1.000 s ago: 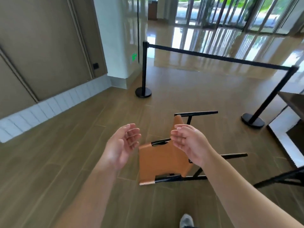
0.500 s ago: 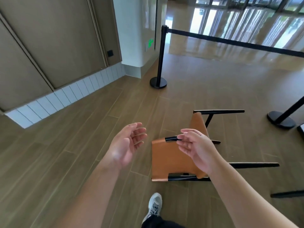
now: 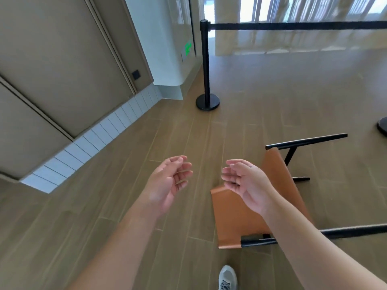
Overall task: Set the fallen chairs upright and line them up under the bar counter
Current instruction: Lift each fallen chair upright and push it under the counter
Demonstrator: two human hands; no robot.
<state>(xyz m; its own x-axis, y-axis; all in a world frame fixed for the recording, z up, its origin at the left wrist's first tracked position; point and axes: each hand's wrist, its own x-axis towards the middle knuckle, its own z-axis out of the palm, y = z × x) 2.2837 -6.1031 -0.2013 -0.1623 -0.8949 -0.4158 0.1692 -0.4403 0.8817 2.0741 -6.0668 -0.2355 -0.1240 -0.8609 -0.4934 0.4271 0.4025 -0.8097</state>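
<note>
A wood-plank floor [image 3: 117, 206] runs from a brown panelled wall [image 3: 62, 65] with a white tiled base toward a glossy, sunlit area at the top; a black post [image 3: 206, 65] on a round base stands near the wall's corner, its black belt [image 3: 293, 26] stretching off to the right, and a second round base [image 3: 382, 126] shows at the right edge; the chair [image 3: 238, 218] lies on its side on the floor at lower right, its tan leather seat and back facing up and left, its black legs pointing right; the left hand [image 3: 167, 183] hangs above bare floor, palm turned inward, fingers loosely curled, holding nothing; the right hand [image 3: 245, 183] hovers over the chair's tan leather, palm facing the left hand, fingers relaxed and empty, not gripping the chair; a grey shoe [image 3: 227, 278] shows at the bottom edge, just below the chair.
</note>
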